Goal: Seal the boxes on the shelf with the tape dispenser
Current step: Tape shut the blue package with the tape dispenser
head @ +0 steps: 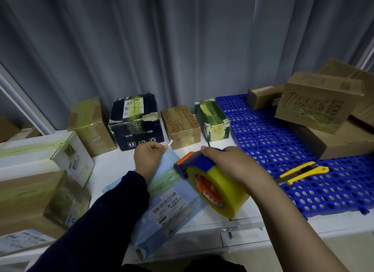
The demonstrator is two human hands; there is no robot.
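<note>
The right hand (228, 164) grips the light, rigid tape dispenser (204, 180) by its blue top above the pale-blue box (176, 209) on the shelf (113, 166); the left hand (148, 157) pinches the flimsy, sticky tape end (170, 144).

a strip of bare white shelf top (113, 168) runs between the pale blue flat carton (172, 209) in the middle and the back row. that row is a tan taped cardboard box (91, 126), a dark navy printed box (135, 122), a small brown box (180, 126) and a green-and-white taped box (211, 120), with only narrow gaps between them. a white carton (70, 154) and a brown taped carton (30, 190) wall off the left. over the blue carton, the left hand (148, 158) and the right hand (230, 162), which grips a blue-and-orange tape dispenser with a yellow roll (212, 182), fill the air. at right, the blue perforated plastic mat (263, 146) lies open up to the stack of brown cardboard boxes (315, 105). a yellow utility knife (299, 173) lies on its near part. above the row the air is open to the grey curtain (182, 49).
</note>
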